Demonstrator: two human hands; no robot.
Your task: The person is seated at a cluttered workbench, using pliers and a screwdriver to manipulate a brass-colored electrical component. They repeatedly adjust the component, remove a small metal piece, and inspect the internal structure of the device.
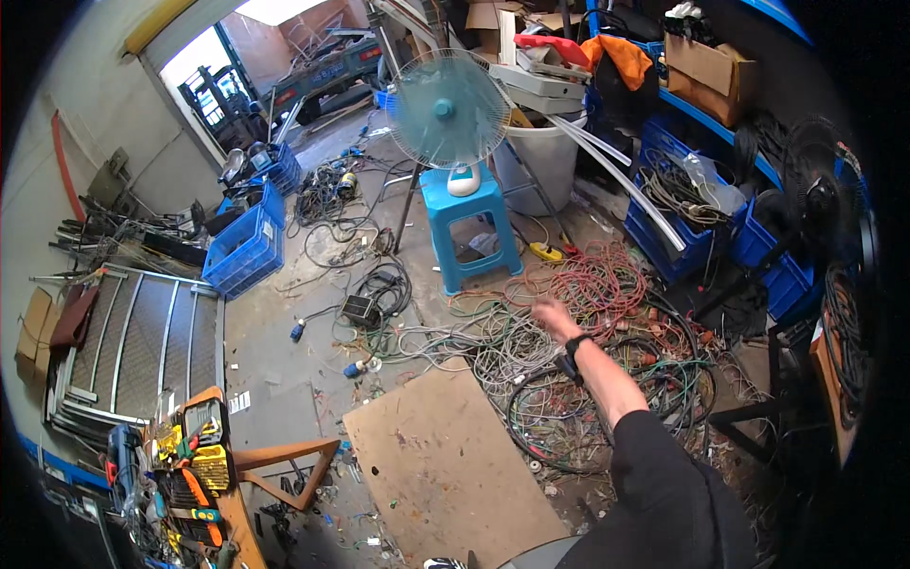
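Nearest us in the head view, a black sleeve [664, 484] fills the lower right, its bare forearm leading to the right hand [553, 318] right of centre. There the tangled cables [512, 346] spread across the floor, with reddish strands [611, 284] beyond the hand, below and to the right of the blue stool [469, 204]. The fingers look loosely curled, but we cannot tell how far open the grip is or whether it has hold of a strand. We see no left hand. We judge the step to be reaching into the tangle; the next move probably calls for pinching one strand and easing it free.
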